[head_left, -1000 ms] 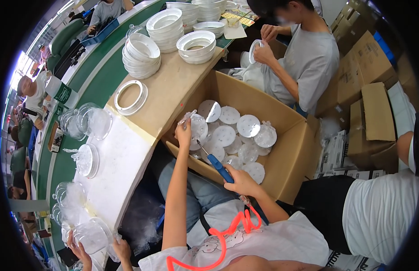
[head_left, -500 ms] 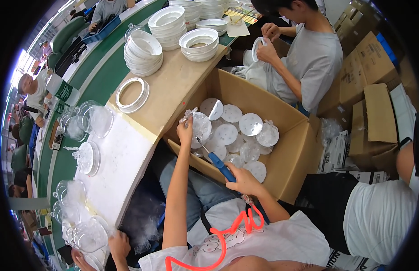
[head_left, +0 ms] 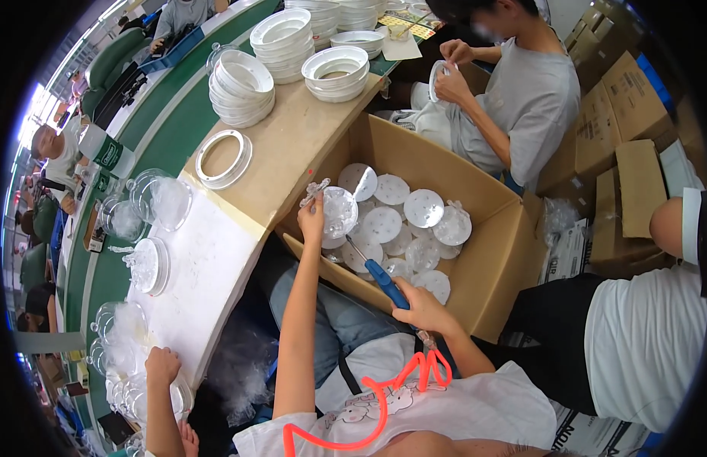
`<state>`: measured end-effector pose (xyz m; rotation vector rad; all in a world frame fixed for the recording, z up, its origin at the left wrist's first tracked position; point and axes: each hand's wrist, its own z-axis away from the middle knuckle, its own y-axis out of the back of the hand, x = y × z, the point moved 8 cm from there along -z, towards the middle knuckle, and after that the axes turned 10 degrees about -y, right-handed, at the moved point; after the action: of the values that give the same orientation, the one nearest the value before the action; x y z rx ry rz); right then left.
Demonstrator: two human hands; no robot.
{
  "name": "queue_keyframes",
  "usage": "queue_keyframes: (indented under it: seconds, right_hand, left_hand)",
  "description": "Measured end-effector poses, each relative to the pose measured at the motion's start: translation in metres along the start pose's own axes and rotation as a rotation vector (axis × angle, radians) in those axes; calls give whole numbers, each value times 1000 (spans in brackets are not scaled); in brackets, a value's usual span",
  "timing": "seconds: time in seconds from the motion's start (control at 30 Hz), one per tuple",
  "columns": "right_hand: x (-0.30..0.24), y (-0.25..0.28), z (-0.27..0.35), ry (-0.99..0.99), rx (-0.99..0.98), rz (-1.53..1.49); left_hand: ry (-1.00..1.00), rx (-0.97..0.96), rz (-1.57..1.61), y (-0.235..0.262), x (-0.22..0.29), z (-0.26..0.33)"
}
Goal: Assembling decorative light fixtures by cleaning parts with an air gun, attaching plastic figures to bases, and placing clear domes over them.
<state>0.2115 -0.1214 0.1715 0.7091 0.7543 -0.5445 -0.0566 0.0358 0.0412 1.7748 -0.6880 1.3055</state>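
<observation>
My left hand [head_left: 313,218] is closed on a round clear plastic piece [head_left: 339,212] with a small moulded decoration at its rim, held over the near left side of an open cardboard box [head_left: 490,263]. In my right hand [head_left: 420,306] is a blue air blow gun [head_left: 385,284], gripped by its handle. Its thin metal nozzle points up and left, with the tip just below the plastic piece and apart from it. An orange coiled hose [head_left: 380,404] runs from the handle across my lap. Several similar clear round pieces [head_left: 424,209] lie heaped in the box.
Stacks of white rings [head_left: 336,74] stand on the table at the back, with another white ring [head_left: 224,160] nearer. Clear round parts [head_left: 146,266] sit along the table's left. A co-worker [head_left: 536,99] handles a white ring beyond the box. Another person's hand [head_left: 164,365] is at lower left.
The blow gun's nozzle has drawn back right and down from the plastic piece, which is tilted a little differently. At lower left, another person's hand has moved up over the clear parts.
</observation>
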Motion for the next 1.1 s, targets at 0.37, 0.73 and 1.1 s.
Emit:
queue_keyframes:
  seconds: [0.37, 0.73, 1.1]
  right_hand:
    - [-1, 2, 0, 26, -9, -70]
    - [-13, 2, -17, 65, -18, -80]
    - [-12, 25, -18, 32, 21, -105]
  left_hand:
    - [41, 53, -248, 12, 16, 9]
    - [-5, -23, 8, -2, -6, -1]
    - [-190, -243, -260, -20, 20, 12]
